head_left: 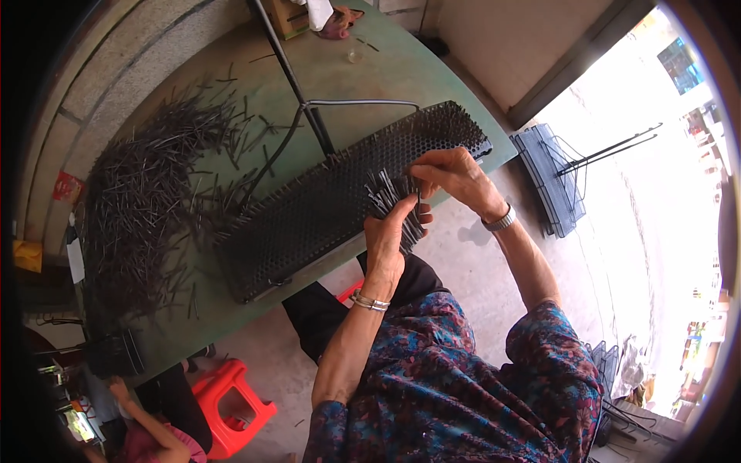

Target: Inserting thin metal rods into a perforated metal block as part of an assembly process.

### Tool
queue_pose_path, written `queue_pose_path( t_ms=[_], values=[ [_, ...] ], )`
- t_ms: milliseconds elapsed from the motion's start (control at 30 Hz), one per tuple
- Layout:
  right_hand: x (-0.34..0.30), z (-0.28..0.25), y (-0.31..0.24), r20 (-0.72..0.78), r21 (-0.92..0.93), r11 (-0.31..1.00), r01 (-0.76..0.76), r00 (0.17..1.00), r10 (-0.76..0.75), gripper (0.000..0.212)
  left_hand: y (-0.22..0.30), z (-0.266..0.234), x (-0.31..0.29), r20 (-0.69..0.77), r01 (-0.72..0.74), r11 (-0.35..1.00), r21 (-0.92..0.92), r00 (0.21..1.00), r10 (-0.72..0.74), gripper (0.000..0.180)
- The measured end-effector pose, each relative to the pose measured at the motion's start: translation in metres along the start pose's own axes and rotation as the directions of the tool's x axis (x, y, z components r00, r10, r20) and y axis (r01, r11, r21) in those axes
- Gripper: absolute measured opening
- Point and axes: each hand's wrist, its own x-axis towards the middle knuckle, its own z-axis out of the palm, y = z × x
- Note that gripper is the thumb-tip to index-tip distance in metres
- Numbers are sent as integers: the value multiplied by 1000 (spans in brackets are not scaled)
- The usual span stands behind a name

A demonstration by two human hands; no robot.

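Gripped a bundle of dark strips (384, 193) in the left hand (384, 241), over the near edge of the perforated tray (309, 212) on the bench (363, 73). With the right hand (457, 177), pinched fingers beside the bundle; could not tell around what.

Green bench (394, 73): big heap of thin dark strips (143, 185) on the left, loose ones scattered toward the middle. Long black honeycomb panel (328, 204) lies slantwise along the near edge. Brownish box (288, 21) and small clear round piece (353, 55) at the far side
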Motion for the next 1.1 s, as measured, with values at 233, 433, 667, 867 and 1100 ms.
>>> queue_pose_path(
  t_ms=[233,433,667,867,1100],
  values=[
    [-4,-1,5,-93,-56,998,25,995,-30,20,-1,1,0,-37,-23,997,70,999,26,26],
    [-6,0,6,-71,-68,995,71,995,-76,18,-4,1,-1,-54,-31,995,96,998,37,25],
    [0,-17,-7,-260,-161,984,73,959,-114,16,-12,-6,3,-90,-1,1000,-22,996,-1,24],
    [33,-32,8,-516,-438,879,191,747,-420,15,-17,-2,-3,-36,65,997,-32,997,-66,21],
    [59,-31,27,-497,-485,852,196,740,-453,13,-22,-2,-5,-14,121,991,-55,992,-122,19]
  ],
)
